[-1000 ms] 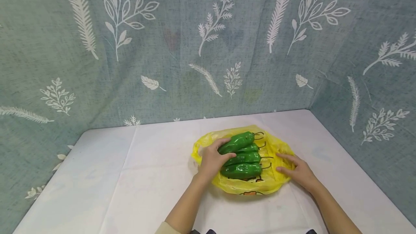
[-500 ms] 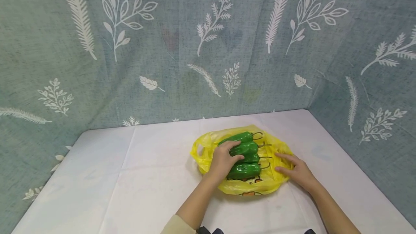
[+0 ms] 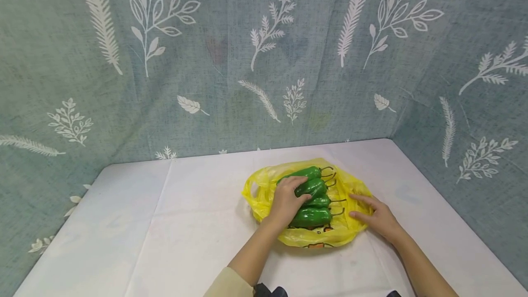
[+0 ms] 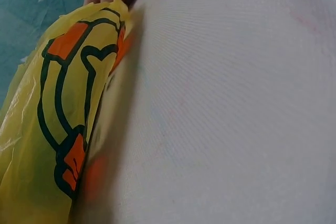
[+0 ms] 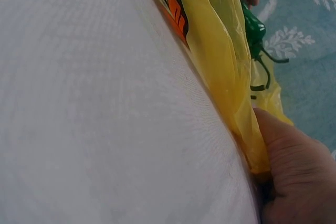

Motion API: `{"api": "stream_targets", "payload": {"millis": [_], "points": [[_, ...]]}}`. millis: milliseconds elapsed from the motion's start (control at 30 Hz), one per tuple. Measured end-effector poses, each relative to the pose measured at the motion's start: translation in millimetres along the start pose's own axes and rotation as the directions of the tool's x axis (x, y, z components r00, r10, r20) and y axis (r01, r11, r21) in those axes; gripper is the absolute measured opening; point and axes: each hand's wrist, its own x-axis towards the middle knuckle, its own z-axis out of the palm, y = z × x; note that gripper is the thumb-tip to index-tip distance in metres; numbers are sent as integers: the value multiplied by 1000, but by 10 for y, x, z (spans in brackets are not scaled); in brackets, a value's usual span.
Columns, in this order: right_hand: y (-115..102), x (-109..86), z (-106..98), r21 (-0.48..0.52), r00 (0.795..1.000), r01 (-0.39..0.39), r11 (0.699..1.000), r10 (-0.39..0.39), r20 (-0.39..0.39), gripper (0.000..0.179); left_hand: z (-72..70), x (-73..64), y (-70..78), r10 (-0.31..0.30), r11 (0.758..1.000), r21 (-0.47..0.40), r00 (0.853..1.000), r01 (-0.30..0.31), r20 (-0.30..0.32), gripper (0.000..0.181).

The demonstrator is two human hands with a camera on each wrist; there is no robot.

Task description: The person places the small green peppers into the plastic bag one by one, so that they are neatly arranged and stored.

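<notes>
Several green chili peppers (image 3: 315, 217) lie side by side in a yellow plastic bag (image 3: 346, 230), stems toward the right. My left hand (image 3: 285, 200) reaches in from the bag's left side. Its thumb and fingers grip the second pepper from the back (image 3: 315, 188), and the hand covers the peppers' left ends. At the bag's right end, my right hand (image 3: 377, 218) holds the bag's edge, thumb in front and fingers behind. In the right wrist view, the right thumb (image 5: 286, 140) laps over the yellow film; the fingertips are hidden.
The bag rests on a white-covered table (image 3: 198, 223). A grey-green cloth (image 3: 231, 100) with white leaf prints hangs behind the table and along its right side. Orange and black printing marks the bag's front (image 4: 68, 43).
My left hand has left the rearmost pepper, moved right and toward me, and now grips the one beside it. That pepper has shifted slightly. The right hand keeps its place.
</notes>
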Motion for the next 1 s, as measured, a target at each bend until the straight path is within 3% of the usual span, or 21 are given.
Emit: {"api": "stream_targets", "payload": {"millis": [267,467,600,767,833,1000], "points": [[14,-15,-16,-14,1000,-9,1000,9,2,58,-59,-37,48,-29,999,-19,1000,29,-11,49],[4,-23,-26,-22,1000,-20,1000,20,8,60,-165,-105,26,-3,1000,-31,996,0,-93,54],[15,-23,-31,-21,1000,-23,1000,23,-1,62,-257,-143,-33,39,999,9,983,-38,-180,56],[0,-5,-63,8,999,22,1000,-22,-24,59,-418,-183,-124,97,994,72,954,-80,-285,60],[-30,-9,-85,28,999,30,999,-29,-34,58,-498,-204,-150,87,995,75,947,-67,-309,64],[-106,-42,-127,74,997,53,996,-49,-61,55,-715,-265,-181,-18,999,41,950,32,-312,73]]}}
